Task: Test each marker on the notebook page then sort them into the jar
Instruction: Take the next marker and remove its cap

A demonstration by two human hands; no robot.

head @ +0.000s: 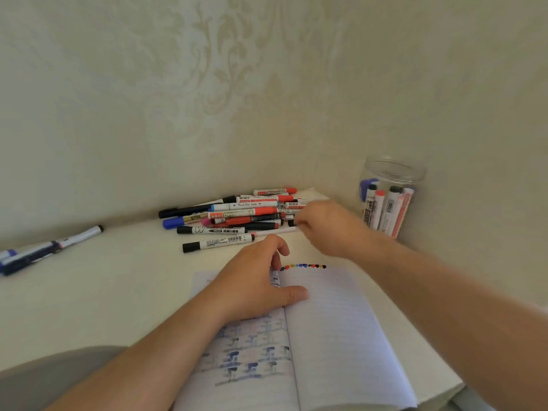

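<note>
The right hand [323, 226] is reaching over the top edge of the notebook [335, 327] to the right end of the marker pile [237, 216], which is lying on the surface [124, 286] against the wall. The markers in the pile are lying roughly parallel, long axes running left to right, so each is presenting an end, not a side, to the incoming hand. The fingers are curling toward a dark marker end [292, 223] at the pile's right edge; motion blur is hiding whether they are pinching it or only touching it, so the grip cannot be told. The left hand [258, 280] is resting on the notebook's left page beside the spine, fingers loosely bent and thumb lying across onto the right page, holding nothing. The right hand is the nearer hand both to the pile and to the jar [388, 197], which is standing upright just beyond and to its right, already holding several markers.
</note>
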